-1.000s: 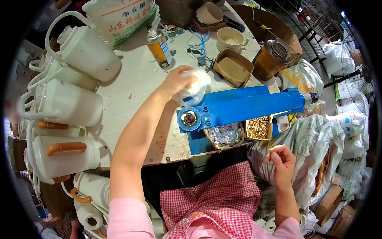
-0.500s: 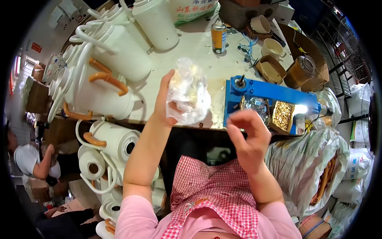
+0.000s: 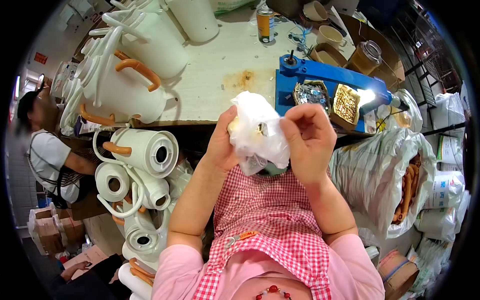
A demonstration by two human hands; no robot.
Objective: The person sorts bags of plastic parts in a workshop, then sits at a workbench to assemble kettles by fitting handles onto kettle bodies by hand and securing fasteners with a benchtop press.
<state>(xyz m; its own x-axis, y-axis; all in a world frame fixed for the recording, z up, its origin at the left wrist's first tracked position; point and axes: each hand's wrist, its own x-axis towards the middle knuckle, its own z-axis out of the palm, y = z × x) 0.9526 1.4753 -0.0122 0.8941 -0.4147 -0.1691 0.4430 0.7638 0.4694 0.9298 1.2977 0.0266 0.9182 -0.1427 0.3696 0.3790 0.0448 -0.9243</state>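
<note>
The left hand (image 3: pixel 222 144) curls around the left side of a crumpled plastic bag (image 3: pixel 254 142), held over the near edge of the table (image 3: pixel 215 65), left of the blue device (image 3: pixel 341 74). A light, steady hold suits such thin plastic. The right hand (image 3: pixel 312 142), fingers bent, is at the bag's right side; whether it pinches, I cannot tell

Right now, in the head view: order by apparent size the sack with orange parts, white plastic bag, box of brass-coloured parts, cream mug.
Sack with orange parts
White plastic bag (nearer the camera, so true size unsure)
Box of brass-coloured parts
Cream mug
</note>
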